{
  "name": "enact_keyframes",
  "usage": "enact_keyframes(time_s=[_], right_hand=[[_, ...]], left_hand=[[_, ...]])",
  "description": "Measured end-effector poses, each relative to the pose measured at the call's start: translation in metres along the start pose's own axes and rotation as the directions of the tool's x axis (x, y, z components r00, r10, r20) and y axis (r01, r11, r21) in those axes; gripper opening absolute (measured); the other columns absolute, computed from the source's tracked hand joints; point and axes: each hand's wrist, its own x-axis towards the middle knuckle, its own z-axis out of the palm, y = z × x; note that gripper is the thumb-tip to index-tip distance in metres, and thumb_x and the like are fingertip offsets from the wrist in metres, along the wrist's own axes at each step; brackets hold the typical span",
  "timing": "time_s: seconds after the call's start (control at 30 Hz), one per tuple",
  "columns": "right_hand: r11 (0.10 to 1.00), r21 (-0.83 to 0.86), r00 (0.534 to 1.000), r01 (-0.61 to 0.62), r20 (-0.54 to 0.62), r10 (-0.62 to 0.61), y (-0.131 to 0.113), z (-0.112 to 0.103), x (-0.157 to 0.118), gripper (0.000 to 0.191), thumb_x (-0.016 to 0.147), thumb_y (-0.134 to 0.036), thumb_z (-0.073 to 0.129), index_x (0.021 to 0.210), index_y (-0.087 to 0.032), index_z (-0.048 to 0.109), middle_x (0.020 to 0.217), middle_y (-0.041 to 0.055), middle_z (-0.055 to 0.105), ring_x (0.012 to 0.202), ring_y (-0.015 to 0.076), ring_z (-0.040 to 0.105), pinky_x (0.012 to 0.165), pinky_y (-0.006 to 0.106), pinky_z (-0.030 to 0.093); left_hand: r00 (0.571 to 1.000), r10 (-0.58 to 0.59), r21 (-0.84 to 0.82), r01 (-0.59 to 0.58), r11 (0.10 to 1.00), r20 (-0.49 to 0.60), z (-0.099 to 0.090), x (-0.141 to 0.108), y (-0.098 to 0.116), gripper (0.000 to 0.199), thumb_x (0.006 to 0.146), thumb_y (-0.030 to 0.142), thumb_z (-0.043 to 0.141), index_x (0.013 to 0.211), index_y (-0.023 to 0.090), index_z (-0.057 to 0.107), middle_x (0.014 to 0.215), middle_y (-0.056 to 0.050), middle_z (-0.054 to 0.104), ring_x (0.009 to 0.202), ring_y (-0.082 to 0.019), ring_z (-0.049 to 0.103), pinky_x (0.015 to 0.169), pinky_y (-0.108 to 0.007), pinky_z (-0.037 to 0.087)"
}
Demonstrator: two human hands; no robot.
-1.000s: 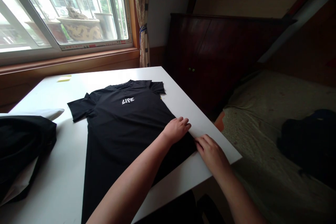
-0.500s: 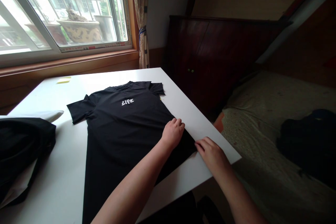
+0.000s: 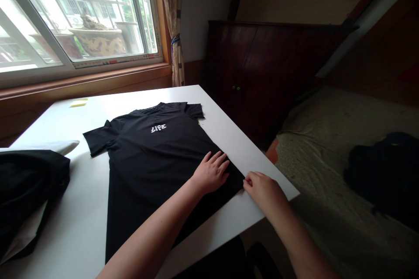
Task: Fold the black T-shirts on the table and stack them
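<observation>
A black short-sleeved T-shirt (image 3: 147, 161) with white lettering on its chest lies spread over a white table (image 3: 85, 200), its collar towards the window. Near the shirt's right side, my left hand (image 3: 212, 172) rests flat on the cloth with its fingers spread. My right hand (image 3: 262, 188) pinches the shirt's bottom right corner at the hem, close to the table's right edge. Part of the lower shirt is hidden behind my left forearm.
Dark clothing (image 3: 29, 192) with white cloth is heaped on the table's left side. A yellow slip (image 3: 78, 102) lies at the far left. Beyond the table stand a dark red cabinet (image 3: 238, 61) and a bed (image 3: 317, 139) with a dark bundle (image 3: 386, 174).
My left hand has let go of the shirt's side edge, opened and moved slightly left onto the cloth. My right hand keeps its pinch at the corner.
</observation>
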Motion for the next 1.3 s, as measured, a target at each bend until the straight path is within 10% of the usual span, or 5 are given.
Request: enact_keyframes(time_s=[0.87,1.07,1.3], right_hand=[[0.981,-0.158,0.991,-0.110,0.064,0.121,-0.013,-0.019,-0.003,0.016,0.087,-0.021,0.055,0.077,-0.023,0.067,0.087,0.0064,0.076,0.069,0.0224,0.067,0.055,0.031,0.026],[0.973,0.170,0.985,-0.154,0.099,0.139,0.012,-0.011,-0.002,0.013,0.080,-0.027,0.060,0.076,-0.024,0.071,0.079,0.0029,0.076,0.071,0.0208,0.067,0.061,0.029,0.038],[0.756,0.589,0.953,-0.285,0.258,0.159,0.039,0.007,-0.005,0.026,0.083,-0.043,0.056,0.080,-0.021,0.069,0.062,-0.0004,0.068,0.059,0.0191,0.063,0.056,0.027,0.042]], left_hand=[[0.997,0.044,0.009,-0.044,0.999,0.057,-0.013,-0.003,0.014,0.047,0.102,0.052,0.046,0.145,0.033,0.051,0.160,-0.010,0.041,0.147,-0.035,0.036,0.114,-0.069,0.031],[0.996,0.052,0.025,-0.054,0.998,0.078,-0.016,0.000,0.014,0.042,0.103,0.050,0.045,0.141,0.034,0.054,0.158,-0.009,0.042,0.145,-0.035,0.037,0.112,-0.069,0.035],[0.992,0.050,0.036,-0.055,0.998,0.112,-0.025,0.012,0.011,0.037,0.105,0.038,0.039,0.138,0.035,0.056,0.146,-0.007,0.053,0.135,-0.034,0.045,0.107,-0.067,0.041]])
